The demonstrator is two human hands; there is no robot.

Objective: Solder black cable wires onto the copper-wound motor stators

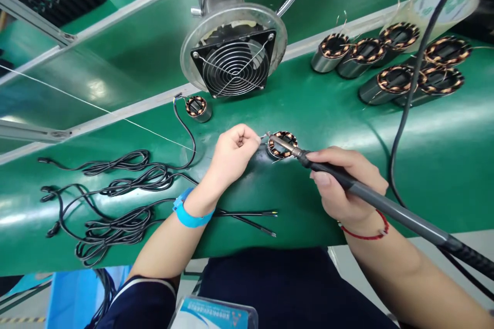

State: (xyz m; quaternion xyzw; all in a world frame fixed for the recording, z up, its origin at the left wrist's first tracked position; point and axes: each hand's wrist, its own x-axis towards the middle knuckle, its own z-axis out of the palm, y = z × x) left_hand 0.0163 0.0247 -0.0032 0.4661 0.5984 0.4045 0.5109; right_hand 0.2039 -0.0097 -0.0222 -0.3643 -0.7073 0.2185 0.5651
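Observation:
A small motor stator (283, 145) with copper windings stands on the green bench (347, 128) in front of me. My right hand (343, 185) grips a dark soldering iron (386, 208) like a pen, its metal tip resting on the stator's left rim. My left hand (233, 154), with a blue wrist strap, is closed in a pinch at that same rim. From it a thin solder wire (96, 107) runs away to the far left.
A fume extractor fan (235, 61) on a ribbed hose stands behind the stator. One stator (197, 108) with a black lead sits left of it. Several more stators (389, 64) lie at the back right. Coiled black cables (111, 205) cover the left bench.

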